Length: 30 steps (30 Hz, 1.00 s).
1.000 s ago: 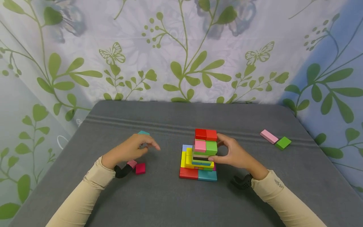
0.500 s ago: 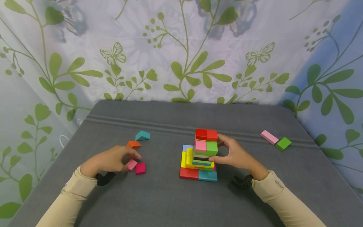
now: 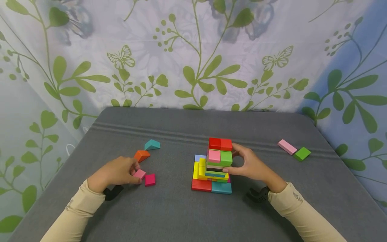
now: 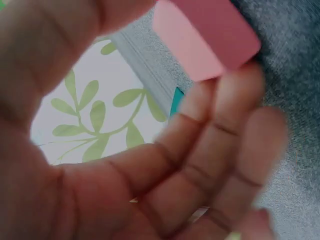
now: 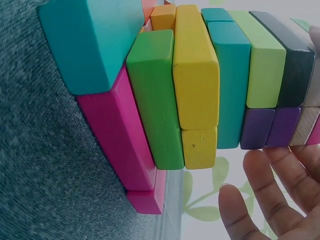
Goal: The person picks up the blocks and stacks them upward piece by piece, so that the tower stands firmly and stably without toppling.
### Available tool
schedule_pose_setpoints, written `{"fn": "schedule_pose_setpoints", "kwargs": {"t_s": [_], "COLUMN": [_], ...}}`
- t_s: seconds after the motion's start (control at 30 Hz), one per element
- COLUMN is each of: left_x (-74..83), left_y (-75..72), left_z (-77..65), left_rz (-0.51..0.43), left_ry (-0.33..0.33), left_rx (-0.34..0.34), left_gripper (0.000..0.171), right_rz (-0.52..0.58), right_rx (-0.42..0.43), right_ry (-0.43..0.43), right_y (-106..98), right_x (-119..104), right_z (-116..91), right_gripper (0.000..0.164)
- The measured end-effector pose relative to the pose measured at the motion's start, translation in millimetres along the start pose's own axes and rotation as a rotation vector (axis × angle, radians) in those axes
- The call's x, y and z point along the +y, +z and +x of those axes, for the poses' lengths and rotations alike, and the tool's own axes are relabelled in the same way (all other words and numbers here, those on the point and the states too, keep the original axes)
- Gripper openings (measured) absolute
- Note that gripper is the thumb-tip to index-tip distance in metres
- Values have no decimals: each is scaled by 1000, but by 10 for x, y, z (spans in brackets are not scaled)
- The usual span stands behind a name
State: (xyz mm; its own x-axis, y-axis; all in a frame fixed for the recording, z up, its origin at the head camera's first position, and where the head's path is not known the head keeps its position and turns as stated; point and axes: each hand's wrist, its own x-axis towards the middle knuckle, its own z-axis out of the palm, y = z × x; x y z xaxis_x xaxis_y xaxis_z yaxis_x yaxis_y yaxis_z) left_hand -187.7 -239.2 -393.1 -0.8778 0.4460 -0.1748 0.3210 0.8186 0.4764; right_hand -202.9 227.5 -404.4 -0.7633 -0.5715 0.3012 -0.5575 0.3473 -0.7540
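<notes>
On the left, my left hand (image 3: 118,171) pinches a small pink block (image 3: 140,174) between thumb and fingers, low over the table. The left wrist view shows this pink block (image 4: 205,37) at the fingertips. Beside it lies a crimson block (image 3: 149,179). My right hand (image 3: 249,163) holds the right side of a stepped tower of coloured blocks (image 3: 214,156), thumb in front and fingers behind. Two red blocks (image 3: 220,144) cap the tower. In the right wrist view, fingers (image 5: 267,182) lie along the tower's edge by purple blocks (image 5: 283,127).
An orange wedge block (image 3: 141,155) and a teal triangular block (image 3: 152,145) lie behind the left hand. Far right are a pink plank block (image 3: 287,147) and a green block (image 3: 302,154). A leaf-patterned curtain (image 3: 169,74) hangs behind the grey table (image 3: 169,215).
My left hand has moved left and nearer from beside the teal block, uncovering the orange wedge, and has closed on the pink block. The right hand stays on the tower.
</notes>
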Motion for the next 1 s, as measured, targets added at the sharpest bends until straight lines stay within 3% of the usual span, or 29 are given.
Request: {"fn": "schedule_pose_setpoints", "kwargs": {"t_s": [0.17,0.33,0.6,1.0], "left_x": [47,168,457,957], "left_y": [-34,-67,-59,4], "left_z": [19,54,139,398], "left_rz": [27,14,-19,-168], "left_ry": [52,166,336,602], "left_rx": [88,184,263,380], "left_gripper": [31,33,28,32], "right_rz": [-5,-4,-6,2], "right_rx": [2,1,4,3], "right_ry": [-4,-5,-4,-10], "right_y": [4,6,2,6], "right_x": [-9,-18,-23,12], "right_z": [1,5,2,-4], "right_gripper": [69,69,69,69]}}
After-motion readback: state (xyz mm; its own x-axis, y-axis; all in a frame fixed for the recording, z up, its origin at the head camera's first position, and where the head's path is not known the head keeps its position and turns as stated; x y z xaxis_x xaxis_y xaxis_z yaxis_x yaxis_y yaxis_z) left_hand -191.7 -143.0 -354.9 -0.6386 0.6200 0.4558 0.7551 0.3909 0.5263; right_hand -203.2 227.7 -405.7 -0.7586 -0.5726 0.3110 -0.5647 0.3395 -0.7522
